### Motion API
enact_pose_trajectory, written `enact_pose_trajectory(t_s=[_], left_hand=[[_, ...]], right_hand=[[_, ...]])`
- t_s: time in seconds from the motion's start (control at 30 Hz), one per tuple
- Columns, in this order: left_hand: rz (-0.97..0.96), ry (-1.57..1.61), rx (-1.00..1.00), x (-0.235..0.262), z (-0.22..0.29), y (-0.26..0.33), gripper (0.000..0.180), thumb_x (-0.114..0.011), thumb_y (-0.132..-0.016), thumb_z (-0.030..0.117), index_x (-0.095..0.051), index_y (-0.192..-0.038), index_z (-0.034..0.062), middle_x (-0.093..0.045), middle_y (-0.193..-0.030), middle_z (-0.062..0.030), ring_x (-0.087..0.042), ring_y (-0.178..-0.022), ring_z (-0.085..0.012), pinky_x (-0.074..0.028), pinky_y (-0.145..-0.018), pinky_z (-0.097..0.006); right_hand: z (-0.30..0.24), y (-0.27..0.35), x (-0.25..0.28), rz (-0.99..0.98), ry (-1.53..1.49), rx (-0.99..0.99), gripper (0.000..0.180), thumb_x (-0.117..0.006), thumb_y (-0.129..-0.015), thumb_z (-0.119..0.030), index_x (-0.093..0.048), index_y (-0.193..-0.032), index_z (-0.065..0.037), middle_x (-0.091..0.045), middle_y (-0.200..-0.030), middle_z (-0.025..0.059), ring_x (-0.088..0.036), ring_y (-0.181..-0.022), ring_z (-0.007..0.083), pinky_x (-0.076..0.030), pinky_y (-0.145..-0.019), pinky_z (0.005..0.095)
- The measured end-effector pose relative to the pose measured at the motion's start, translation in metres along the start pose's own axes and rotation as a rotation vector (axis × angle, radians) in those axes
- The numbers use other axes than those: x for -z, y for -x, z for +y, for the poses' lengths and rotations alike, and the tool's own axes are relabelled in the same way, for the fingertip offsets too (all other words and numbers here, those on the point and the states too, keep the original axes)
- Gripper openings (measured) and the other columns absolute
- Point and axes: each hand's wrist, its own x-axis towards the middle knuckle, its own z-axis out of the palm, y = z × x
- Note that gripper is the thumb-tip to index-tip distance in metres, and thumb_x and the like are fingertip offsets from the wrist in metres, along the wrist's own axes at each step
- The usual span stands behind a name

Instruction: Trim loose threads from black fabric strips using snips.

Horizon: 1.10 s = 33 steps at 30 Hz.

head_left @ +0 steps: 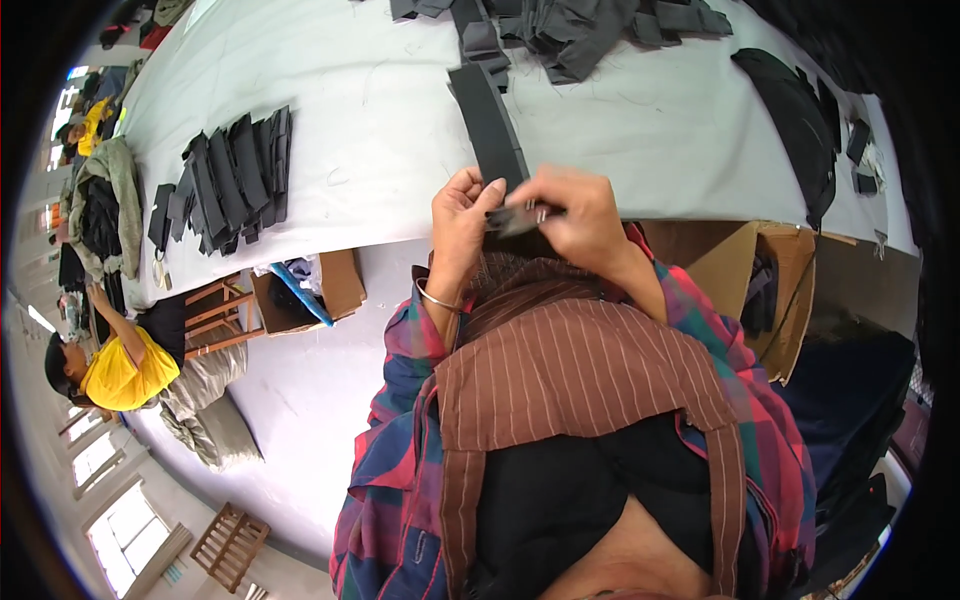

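Observation:
My left hand (pixel 460 222) is closed, its thumb and fingers pinching the lower end of a dark fabric strip (pixel 487 125). From there the strip runs away from me over the table edge and lies on the white-covered table (pixel 370 110). Right beside it, my right hand (pixel 585 218) is closed round what looks like small metal snips (pixel 522 217), blurred by motion. The blades are at the strip's near end, close to my left fingertips. Whether they touch the cloth I cannot tell.
A row of dark strips (pixel 230 180) lies at the table's left, and a heap of them (pixel 570 30) at the far side. A curved black piece (pixel 790 125) is at right. Cardboard boxes (pixel 785 290) stand below the edge. A person in yellow (pixel 130 370) works at far left.

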Motion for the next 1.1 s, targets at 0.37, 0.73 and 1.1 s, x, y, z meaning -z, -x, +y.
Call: enact_pose_trajectory(t_s=[0.37,0.73,1.1], left_hand=[[-0.089,0.264,0.135,-0.016,0.025,0.01,0.018,-0.059,-0.088,0.007,-0.058,-0.105,-0.0011,-0.063,-0.089,-0.0046,-0.057,-0.065,-0.0093,-0.043,-0.051,-0.019],[0.045,0.159,0.08,-0.009,0.021,0.006,0.013,-0.066,-0.086,0.013,-0.062,-0.092,0.0033,-0.062,-0.071,0.0,-0.051,-0.051,-0.0048,-0.039,-0.046,-0.019],[-0.008,0.146,0.114,-0.009,0.02,0.007,0.013,-0.067,-0.085,0.014,-0.062,-0.09,0.0029,-0.06,-0.069,0.0006,-0.049,-0.049,-0.0049,-0.039,-0.045,-0.019]], right_hand=[[0.029,-0.015,-0.002,0.015,-0.475,-0.471,0.012,-0.069,-0.078,-0.008,-0.063,-0.085,-0.001,-0.061,-0.075,-0.0015,-0.052,-0.072,0.0054,-0.041,-0.063,0.0223],[0.007,-0.011,0.048,-0.003,0.3,-0.084,0.024,-0.07,-0.077,-0.018,-0.066,-0.099,-0.011,-0.064,-0.079,0.0005,-0.056,-0.072,0.017,-0.04,-0.071,0.0303],[0.011,-0.002,0.057,-0.148,0.364,-0.028,0.016,-0.072,-0.074,-0.021,-0.069,-0.089,-0.015,-0.065,-0.077,-0.0048,-0.052,-0.068,0.0146,-0.032,-0.069,0.0292]])
